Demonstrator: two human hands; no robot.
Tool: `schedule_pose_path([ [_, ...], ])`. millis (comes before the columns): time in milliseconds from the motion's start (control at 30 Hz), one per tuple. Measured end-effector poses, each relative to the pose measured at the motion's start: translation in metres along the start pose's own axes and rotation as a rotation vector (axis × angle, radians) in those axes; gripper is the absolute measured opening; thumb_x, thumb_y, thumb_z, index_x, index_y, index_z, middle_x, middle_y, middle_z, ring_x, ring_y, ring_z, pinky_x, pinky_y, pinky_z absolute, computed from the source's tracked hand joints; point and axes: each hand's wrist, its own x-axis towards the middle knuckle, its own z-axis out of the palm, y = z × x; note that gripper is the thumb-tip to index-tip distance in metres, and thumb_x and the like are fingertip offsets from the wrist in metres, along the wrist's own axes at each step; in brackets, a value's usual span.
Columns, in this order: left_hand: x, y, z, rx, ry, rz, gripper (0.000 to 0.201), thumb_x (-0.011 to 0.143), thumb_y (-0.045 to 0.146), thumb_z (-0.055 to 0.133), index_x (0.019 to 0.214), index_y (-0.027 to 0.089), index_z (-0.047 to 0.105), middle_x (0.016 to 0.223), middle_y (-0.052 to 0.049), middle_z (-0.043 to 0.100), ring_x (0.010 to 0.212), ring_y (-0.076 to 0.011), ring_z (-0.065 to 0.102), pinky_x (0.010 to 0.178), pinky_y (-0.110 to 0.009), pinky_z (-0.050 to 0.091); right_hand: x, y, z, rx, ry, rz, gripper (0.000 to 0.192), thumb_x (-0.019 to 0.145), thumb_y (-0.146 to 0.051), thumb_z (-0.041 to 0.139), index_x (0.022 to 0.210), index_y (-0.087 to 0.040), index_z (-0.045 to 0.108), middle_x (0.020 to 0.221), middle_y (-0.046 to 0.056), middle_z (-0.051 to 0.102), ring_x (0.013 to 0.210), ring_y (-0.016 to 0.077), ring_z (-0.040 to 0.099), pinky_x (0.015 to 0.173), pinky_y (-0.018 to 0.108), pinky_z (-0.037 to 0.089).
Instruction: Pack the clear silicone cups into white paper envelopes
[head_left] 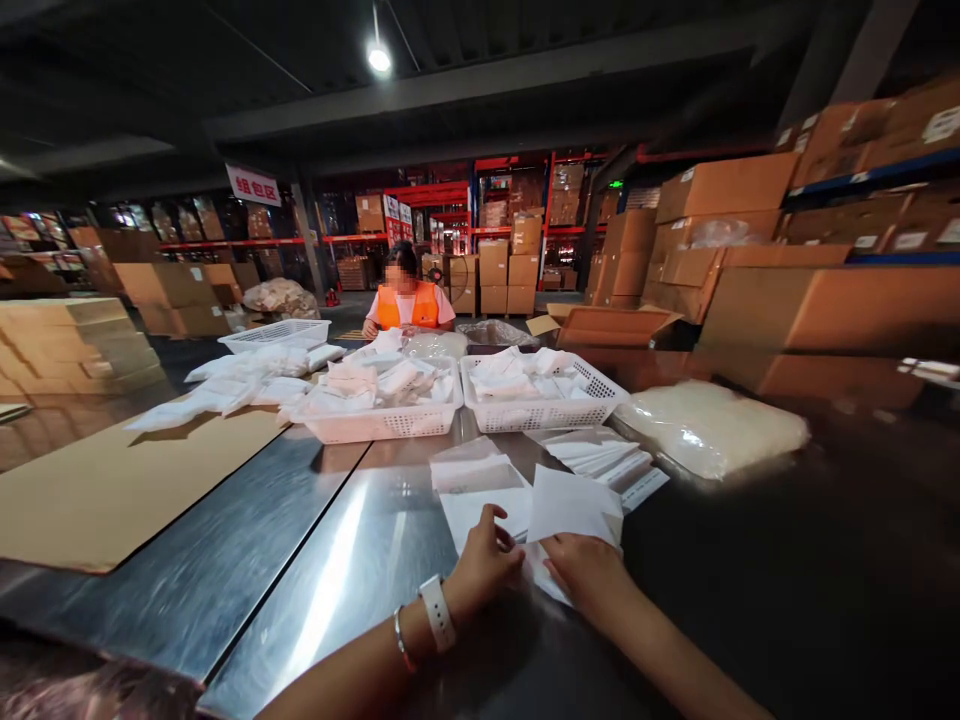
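Note:
My left hand (486, 560) rests with its fingertips on a white flat packet (480, 508) lying on the shiny steel table (330, 560); a white watch and a bracelet are on that wrist. My right hand (585, 570) lies just right of it, its fingers pressing down the near edge of a white sheet or envelope (574, 505). A clear plastic bag (472, 468) lies just beyond the packet. Whether either hand pinches its sheet or only presses on it is hard to tell.
A stack of white envelopes (600, 455) lies past my right hand. Two white baskets (540, 412) (379, 422) hold white packets. A cardboard sheet (127, 480) covers the left side; a bulky clear bag (709, 428) lies right. A person in an orange vest (409, 305) sits opposite among carton stacks.

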Motion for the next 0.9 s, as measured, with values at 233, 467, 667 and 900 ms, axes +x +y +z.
schedule_pose_path([
  [233, -0.002, 0.011, -0.003, -0.146, -0.117, -0.108, 0.045, 0.056, 0.032, 0.078, 0.086, 0.019, 0.047, 0.053, 0.007, 0.056, 0.047, -0.0123, 0.057, 0.049, -0.025, 0.049, -0.006, -0.022, -0.010, -0.017, -0.063, -0.026, 0.020, 0.087, -0.009, 0.056, 0.087, -0.021, 0.071, 0.082, 0.004, 0.070, 0.081, 0.0223, 0.067, 0.066, 0.028, 0.044],
  [467, -0.009, 0.017, -0.005, -0.277, -0.210, -0.221, 0.047, 0.053, 0.028, 0.075, 0.090, 0.019, 0.047, 0.056, 0.004, 0.062, 0.051, -0.0135, 0.061, 0.058, -0.028, 0.053, -0.002, -0.016, -0.005, 0.289, -0.200, 0.158, 0.011, 0.086, -0.015, 0.059, 0.092, -0.019, 0.069, 0.091, 0.003, 0.070, 0.087, 0.0208, 0.065, 0.071, 0.027, 0.042],
  [667, -0.007, 0.013, -0.006, -0.311, -0.251, -0.291, 0.037, 0.063, 0.038, 0.072, 0.087, 0.016, 0.054, 0.064, 0.001, 0.063, 0.058, -0.0139, 0.063, 0.062, -0.029, 0.054, -0.003, -0.015, -0.003, 0.295, -0.150, 0.041, 0.016, 0.081, -0.007, 0.056, 0.081, -0.019, 0.067, 0.084, 0.002, 0.068, 0.083, 0.0184, 0.064, 0.071, 0.026, 0.041],
  [900, -0.006, 0.013, -0.009, -0.380, -0.238, -0.301, 0.052, 0.053, 0.021, 0.080, 0.097, 0.014, 0.054, 0.067, 0.000, 0.065, 0.063, -0.0134, 0.062, 0.065, -0.026, 0.049, -0.007, -0.015, 0.023, -0.032, 0.266, -0.260, 0.019, 0.071, -0.001, 0.058, 0.078, -0.019, 0.059, 0.073, 0.000, 0.062, 0.066, 0.0170, 0.060, 0.059, 0.027, 0.036],
])
